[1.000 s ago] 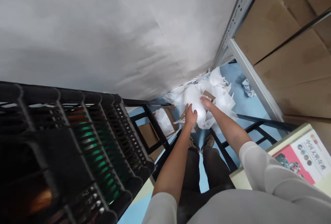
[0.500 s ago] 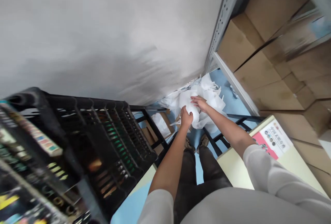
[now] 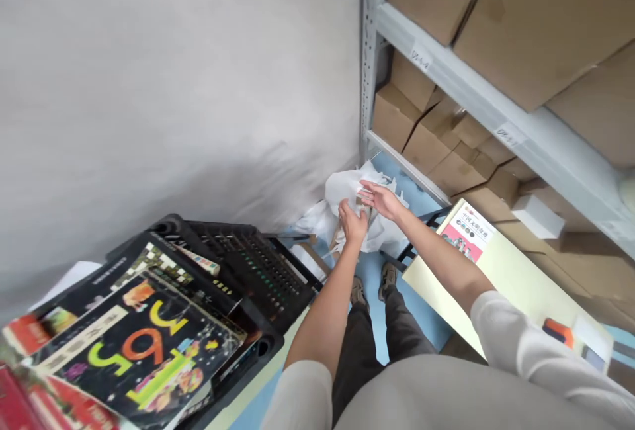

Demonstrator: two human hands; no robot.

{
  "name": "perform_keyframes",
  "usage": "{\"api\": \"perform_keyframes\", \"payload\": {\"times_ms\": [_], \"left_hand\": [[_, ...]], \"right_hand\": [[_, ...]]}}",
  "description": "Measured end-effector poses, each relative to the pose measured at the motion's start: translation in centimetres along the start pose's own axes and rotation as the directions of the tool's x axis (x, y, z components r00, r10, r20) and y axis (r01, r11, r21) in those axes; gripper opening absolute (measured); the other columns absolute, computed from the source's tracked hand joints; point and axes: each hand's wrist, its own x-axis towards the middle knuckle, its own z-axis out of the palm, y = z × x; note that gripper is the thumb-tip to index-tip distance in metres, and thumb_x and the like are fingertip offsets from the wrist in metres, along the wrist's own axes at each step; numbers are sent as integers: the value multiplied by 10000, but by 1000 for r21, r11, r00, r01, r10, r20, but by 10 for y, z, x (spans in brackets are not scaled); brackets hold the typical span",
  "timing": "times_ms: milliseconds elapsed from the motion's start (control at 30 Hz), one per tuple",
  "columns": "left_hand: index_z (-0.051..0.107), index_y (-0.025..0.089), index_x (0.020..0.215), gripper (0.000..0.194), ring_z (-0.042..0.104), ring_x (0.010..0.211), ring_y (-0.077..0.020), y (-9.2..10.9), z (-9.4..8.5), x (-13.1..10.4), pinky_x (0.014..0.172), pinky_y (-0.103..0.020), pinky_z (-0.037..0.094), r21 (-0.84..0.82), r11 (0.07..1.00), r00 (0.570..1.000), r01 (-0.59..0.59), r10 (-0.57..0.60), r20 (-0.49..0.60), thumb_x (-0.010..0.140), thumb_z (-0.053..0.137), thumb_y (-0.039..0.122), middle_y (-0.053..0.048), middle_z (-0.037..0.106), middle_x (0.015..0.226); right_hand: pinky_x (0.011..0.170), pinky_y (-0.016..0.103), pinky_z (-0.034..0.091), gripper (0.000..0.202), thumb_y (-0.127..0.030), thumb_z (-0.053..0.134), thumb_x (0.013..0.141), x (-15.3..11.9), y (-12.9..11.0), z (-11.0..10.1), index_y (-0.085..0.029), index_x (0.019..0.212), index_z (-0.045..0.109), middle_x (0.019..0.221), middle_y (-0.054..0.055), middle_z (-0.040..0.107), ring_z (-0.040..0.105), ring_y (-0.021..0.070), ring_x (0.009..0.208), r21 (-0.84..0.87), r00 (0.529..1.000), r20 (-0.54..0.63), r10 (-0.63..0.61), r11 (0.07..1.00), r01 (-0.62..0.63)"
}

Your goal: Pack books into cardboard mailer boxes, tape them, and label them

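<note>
Side by side, both my hands reach over a heap of crumpled white sheets (image 3: 342, 185), paper or thin film, on the floor by the wall. My left hand (image 3: 353, 223) is palm inward with its fingers apart, and nothing shows in it. Just beyond and to the right, my right hand (image 3: 380, 198) has its fingers stretched out and spread, also holding nothing visible. A white sheet lies just past the fingertips; whether they touch it I cannot tell.
At left stands a black plastic crate (image 3: 268, 271) with books, a black 365 book (image 3: 153, 344) on top. A pale table (image 3: 516, 284) at right bears a pink-and-white book (image 3: 466, 235) and an orange-and-black tool (image 3: 558, 331). Grey shelving (image 3: 456, 79) holds cardboard boxes (image 3: 540, 13).
The view has swung, bringing more of the crate's books and the shelving into sight. My hands have spread slightly apart, and the white bundle by them now sits beyond the fingertips.
</note>
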Motion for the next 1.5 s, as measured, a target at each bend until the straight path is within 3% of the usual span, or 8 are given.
{"api": "perform_keyframes", "payload": {"times_ms": [300,533,733,833,933,1167,1400,1500], "left_hand": [[465,171,1445,570,387,1569,-436,84,-6,-38,1280,-625,337,115,972,979,-203,198,51,928,691,256,-259,418,1642],[611,219,1311,463,357,1609,-368,112,16,-97,1329,-621,251,76,885,856,-460,418,305,887,542,46,-191,497,1620],[710,243,1158,388,437,1574,-332,105,50,-164,1338,-582,271,-21,807,683,-591,514,520,892,525,31,-169,613,1522],[734,251,1112,371,470,1555,-335,94,64,-197,1334,-592,279,-30,790,625,-612,506,594,875,543,38,-159,647,1487],[741,264,1067,369,500,1532,-333,84,72,-226,1318,-588,317,-23,782,595,-623,493,635,839,564,34,-144,668,1463],[721,275,942,332,548,1481,-312,64,80,-265,1289,-562,372,19,761,566,-649,466,680,803,553,26,-108,700,1401],[706,260,961,338,552,1487,-309,46,75,-264,1287,-544,371,-29,649,366,-760,464,806,781,563,13,-137,683,1436],[701,254,966,329,543,1498,-319,41,68,-259,1288,-542,372,-61,593,282,-803,467,838,770,572,23,-143,679,1444]], "right_hand": [[1100,392,589,386,-497,643,991,-114,-23,-37,-276,1291,742,1436,51,718,666,253,1359,17,943,-256,-214,974,226],[1162,459,536,615,-577,702,914,-228,22,-112,-279,1452,707,1538,80,660,610,299,1431,-234,767,-519,-378,926,297],[1152,511,534,664,-573,595,961,-316,97,-168,-233,1529,644,1599,142,599,628,313,1377,-452,514,-744,-426,888,81],[1104,499,566,656,-558,508,999,-354,135,-183,-220,1551,611,1640,175,547,654,302,1329,-487,432,-793,-430,873,-25],[1074,494,587,669,-548,467,1009,-386,167,-192,-198,1566,591,1632,202,542,670,301,1301,-509,417,-801,-429,856,-97],[1225,547,471,665,-436,473,995,-431,213,-198,-137,1580,576,1638,226,521,562,353,1454,-580,462,-778,-425,768,-271],[1218,635,391,572,-387,446,1025,-450,217,-171,-185,1542,585,1749,219,310,387,408,1558,-613,330,-790,-518,642,-460],[1257,593,337,538,-361,413,1058,-441,206,-162,-207,1547,577,1767,184,301,311,370,1610,-722,385,-688,-615,527,-449]]}}
